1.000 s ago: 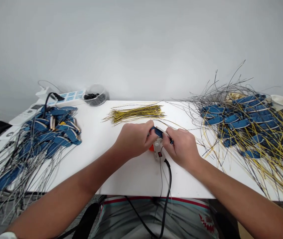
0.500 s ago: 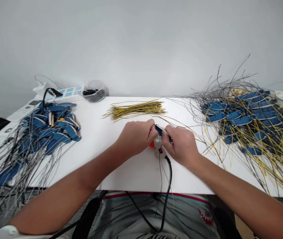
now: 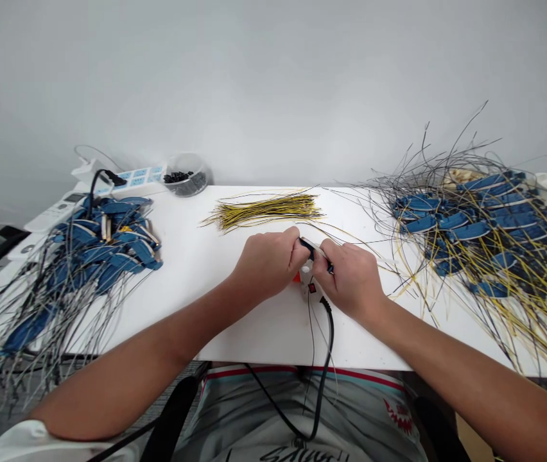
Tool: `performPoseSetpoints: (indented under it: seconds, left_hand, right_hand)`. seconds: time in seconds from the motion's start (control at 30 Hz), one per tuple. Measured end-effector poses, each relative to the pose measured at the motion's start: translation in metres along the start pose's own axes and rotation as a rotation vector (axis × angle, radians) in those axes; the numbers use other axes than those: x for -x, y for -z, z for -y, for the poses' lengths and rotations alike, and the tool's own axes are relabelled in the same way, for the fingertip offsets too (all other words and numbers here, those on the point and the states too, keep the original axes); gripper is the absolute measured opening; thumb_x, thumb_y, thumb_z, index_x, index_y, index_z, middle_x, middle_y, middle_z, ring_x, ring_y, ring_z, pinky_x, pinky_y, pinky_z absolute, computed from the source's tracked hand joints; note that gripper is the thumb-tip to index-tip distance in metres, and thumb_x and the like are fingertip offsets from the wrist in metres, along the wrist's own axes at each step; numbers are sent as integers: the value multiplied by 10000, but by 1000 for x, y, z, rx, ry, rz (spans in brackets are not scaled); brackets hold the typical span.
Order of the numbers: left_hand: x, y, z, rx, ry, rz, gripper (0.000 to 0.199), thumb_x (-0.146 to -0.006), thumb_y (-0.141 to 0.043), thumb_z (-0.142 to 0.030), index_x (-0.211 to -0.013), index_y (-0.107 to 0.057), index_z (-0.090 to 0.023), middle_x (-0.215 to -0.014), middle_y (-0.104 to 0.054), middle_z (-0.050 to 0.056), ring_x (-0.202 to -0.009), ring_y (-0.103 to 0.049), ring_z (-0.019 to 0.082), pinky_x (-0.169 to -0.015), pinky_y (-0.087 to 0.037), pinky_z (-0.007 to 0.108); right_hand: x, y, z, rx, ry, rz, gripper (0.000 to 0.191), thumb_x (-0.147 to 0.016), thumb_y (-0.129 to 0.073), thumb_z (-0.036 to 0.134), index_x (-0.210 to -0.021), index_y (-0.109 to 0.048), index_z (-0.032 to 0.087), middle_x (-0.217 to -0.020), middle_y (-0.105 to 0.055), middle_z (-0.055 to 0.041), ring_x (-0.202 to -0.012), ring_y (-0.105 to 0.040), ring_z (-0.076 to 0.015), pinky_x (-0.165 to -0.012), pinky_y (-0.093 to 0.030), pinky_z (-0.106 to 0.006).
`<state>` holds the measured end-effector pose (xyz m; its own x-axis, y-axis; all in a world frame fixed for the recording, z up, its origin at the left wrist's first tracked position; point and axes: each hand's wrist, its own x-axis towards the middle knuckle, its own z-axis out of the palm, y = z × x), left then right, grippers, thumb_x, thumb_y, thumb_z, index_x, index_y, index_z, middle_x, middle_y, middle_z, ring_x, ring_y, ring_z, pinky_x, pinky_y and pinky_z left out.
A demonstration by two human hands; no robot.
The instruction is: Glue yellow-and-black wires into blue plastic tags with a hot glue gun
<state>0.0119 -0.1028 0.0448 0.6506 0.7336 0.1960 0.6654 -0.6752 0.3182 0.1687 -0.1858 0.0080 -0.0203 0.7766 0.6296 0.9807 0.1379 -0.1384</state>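
Arms (image 3: 172,343): both are reaching forward over the white table (image 3: 235,333), converging.
Left hand (image 3: 272,260): its fingers are curling closed, pinching one end of the blue piece (image 3: 307,246).
Right hand (image 3: 350,276): its fingers are closing on the other end.
Wire bundle (image 3: 268,212): lying just beyond the left fingers.
Blue piece: sitting between both hands' fingers.
Change: hands are keeping nearly the pose of a second ago.

Power strip (image 3: 136,177), black plug (image 3: 115,179), grey wall (image 3: 273,83)
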Motion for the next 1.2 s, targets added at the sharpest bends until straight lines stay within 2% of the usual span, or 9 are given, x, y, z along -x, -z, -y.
performPoseSetpoints:
  seconds: [0.27,0.5,0.8,0.97,1.2]
  left_hand:
    - [1,-1,1,-30,-45,-40,240,-912,-433,-277,-694,-440,-177,-573,-474,-11,-534,-236,112,-581,-152,291]
    - [2,0,2,-12,-92,-83,246,-906,-415,-269,-682,-396,-170,-556,-443,-18,-541,-216,98,-579,-150,285]
    - [3,2,3,96,-111,-152,258,-879,-433,-249,-646,-366,-163,-527,-372,-33,-525,-229,78,-571,-164,282]
    - [6,6,4,165,-139,-177,243,-869,-461,-280,-656,-421,-171,-540,-433,-36,-519,-274,72,-563,-193,270]
    - [3,5,7,107,-118,-210,198,-867,-497,-304,-728,-540,-169,-550,-480,-44,-522,-316,67,-569,-199,261]
  right_hand:
    - [3,1,1,-26,-2,-12,291,-995,-410,253,-708,-434,210,-517,-441,16,-492,-367,-148,-555,-191,-316]
    - [4,0,1,-45,-14,-26,265,-974,-422,238,-711,-425,212,-520,-444,15,-490,-382,-146,-552,-177,-319]
    - [3,4,0,-76,6,-60,280,-1000,-405,246,-721,-427,219,-531,-462,14,-490,-402,-151,-552,-217,-321]
    - [2,6,-2,-111,-19,-42,299,-1017,-393,272,-722,-407,226,-541,-456,11,-508,-405,-155,-558,-233,-314]
    - [2,4,-3,-111,2,-43,282,-1003,-412,254,-722,-416,224,-541,-451,11,-510,-400,-157,-557,-235,-316]
